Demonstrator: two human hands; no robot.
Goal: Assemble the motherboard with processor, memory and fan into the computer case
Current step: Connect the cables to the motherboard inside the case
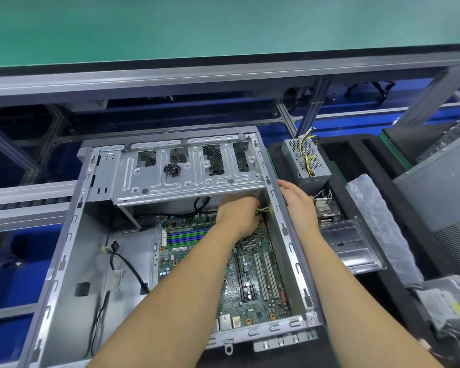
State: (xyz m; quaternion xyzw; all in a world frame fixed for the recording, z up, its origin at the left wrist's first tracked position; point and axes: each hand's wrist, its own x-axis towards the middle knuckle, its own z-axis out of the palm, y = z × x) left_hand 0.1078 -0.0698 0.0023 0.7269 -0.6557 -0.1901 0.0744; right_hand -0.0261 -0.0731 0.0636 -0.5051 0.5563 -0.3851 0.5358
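Motherboard (pixel 252 272) lying inside computer case (pixel 64 261), toward right wall. Left hand (pixel 238 215) reaching under drive cage (pixel 186 168), fingers curling, grasp unclear. Right hand (pixel 298 200) resting relaxed on right wall rim. Risk: forearm dragging across board, snagging cables (pixel 133 269).

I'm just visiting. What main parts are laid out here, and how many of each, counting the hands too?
Computer case: 1
Motherboard: 1
Power supply box: 1
Finned metal cooler: 1
Hands: 2, the left hand inside the case and the right hand on its side wall
Total: 6
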